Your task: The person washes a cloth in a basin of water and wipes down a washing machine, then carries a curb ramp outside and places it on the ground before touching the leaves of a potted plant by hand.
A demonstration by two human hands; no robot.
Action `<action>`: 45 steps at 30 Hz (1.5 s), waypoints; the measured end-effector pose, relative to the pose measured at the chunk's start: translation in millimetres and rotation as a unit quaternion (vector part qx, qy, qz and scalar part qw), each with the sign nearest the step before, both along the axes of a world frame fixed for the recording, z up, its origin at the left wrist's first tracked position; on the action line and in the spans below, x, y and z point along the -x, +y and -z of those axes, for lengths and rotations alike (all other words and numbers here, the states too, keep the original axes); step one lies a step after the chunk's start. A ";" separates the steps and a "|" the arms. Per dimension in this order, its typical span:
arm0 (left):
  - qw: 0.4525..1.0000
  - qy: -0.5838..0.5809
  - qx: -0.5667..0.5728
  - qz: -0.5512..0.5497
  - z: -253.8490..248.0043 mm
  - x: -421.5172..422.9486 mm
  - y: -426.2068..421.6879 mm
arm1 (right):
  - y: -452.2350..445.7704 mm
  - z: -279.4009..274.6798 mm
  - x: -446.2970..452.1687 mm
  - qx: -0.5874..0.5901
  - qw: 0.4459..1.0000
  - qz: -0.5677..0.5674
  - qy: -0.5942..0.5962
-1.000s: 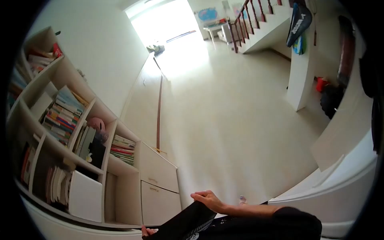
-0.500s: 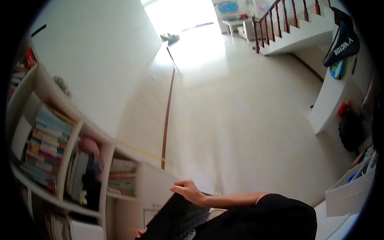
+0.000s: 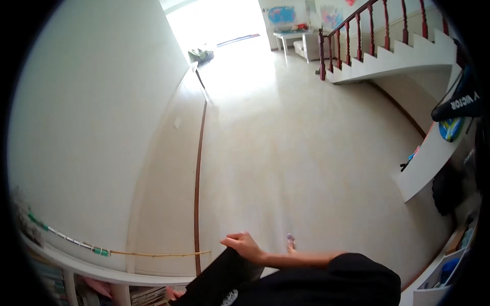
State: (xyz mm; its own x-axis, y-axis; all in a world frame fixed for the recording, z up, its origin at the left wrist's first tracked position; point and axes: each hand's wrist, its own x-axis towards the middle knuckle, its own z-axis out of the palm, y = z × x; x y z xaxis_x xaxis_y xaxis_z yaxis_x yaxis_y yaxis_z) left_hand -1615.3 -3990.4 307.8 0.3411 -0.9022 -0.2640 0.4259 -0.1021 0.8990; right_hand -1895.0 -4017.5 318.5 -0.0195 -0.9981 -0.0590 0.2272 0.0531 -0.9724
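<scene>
A flat, dark black object [image 3: 217,278] is held low in front of my body, sloping from upper right to lower left. My right hand [image 3: 244,247] is closed around its upper corner, fingers curled over the edge. At the lower left end, only a few fingers of my left hand [image 3: 175,294] show, curled against the object's edge. The bottom of the object merges with my black shirt [image 3: 326,278], so its kind is unclear. A foot in a sandal [image 3: 290,238] shows on the floor beyond my right forearm.
A white bookshelf [image 3: 148,279] runs along the lower left, with a thin bamboo-like rod [image 3: 153,254] above it. Pale floor [image 3: 286,153] stretches toward a bright doorway [image 3: 219,25]. Stairs with a dark red railing [image 3: 377,30] and a hanging VICTOR bag [image 3: 457,107] are at right.
My view has shifted: the bookshelf has dropped low in the picture, and the rod and my foot now show. Both hands keep hold of the black object.
</scene>
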 end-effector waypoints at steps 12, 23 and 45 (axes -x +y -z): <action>0.998 -0.006 0.014 -0.056 -24.5 153.5 -282.1 | -337.8 -37.5 124.1 0.080 0.989 -0.128 -0.008; 1.000 0.003 0.019 -0.019 -20.4 294.4 -626.6 | -644.1 -35.3 305.4 -0.048 0.995 -0.003 -0.091; 0.997 0.004 0.049 -0.062 -3.1 663.7 -1191.0 | -1227.0 -59.8 691.2 0.021 0.995 -0.097 -0.026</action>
State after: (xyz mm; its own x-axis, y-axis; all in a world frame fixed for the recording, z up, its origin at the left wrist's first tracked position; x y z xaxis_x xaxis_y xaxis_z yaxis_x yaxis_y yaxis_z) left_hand -2279.0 -5181.4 310.9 0.4498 -0.8747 -0.1804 0.4377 0.0399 0.8983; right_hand -2586.2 -5244.5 378.2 0.1749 -0.9845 -0.0125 0.2662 0.0595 -0.9621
